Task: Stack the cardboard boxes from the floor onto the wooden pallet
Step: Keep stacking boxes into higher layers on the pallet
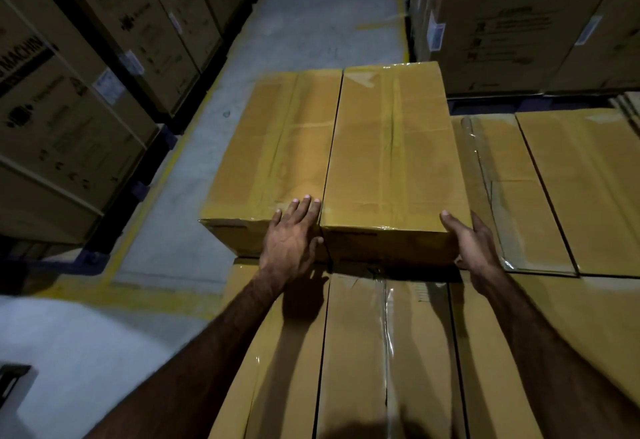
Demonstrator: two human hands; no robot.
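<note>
1. Grey concrete floor [311, 23] with yellow painted lines runs away as an aisle into the far distance, dimly lit.
2. Along the left, tall printed cartons [69, 109] stand in rows on dark pallets; all are sealed, so their contents cannot be told.
3. Left of centre, a taped cardboard box [277, 148] sits on the upper tier of the stack, closed. The left hand [292, 239] lies flat over its near right corner, fingers straight and spread, gripping nothing.
4. Touching its right side is a second taped box [394, 151], also sealed. The right hand [467, 241] presses against its near right corner, thumb on the top edge, fingers mostly hidden down the side.
5. Both boxes rest on a lower layer of boxes [356, 352] near the camera, all taped shut.
6. Right of the pair, more flat-topped boxes [571, 179] lie at the lower level.
7. Far right, further large printed cartons [512, 23] stand stacked.
</note>
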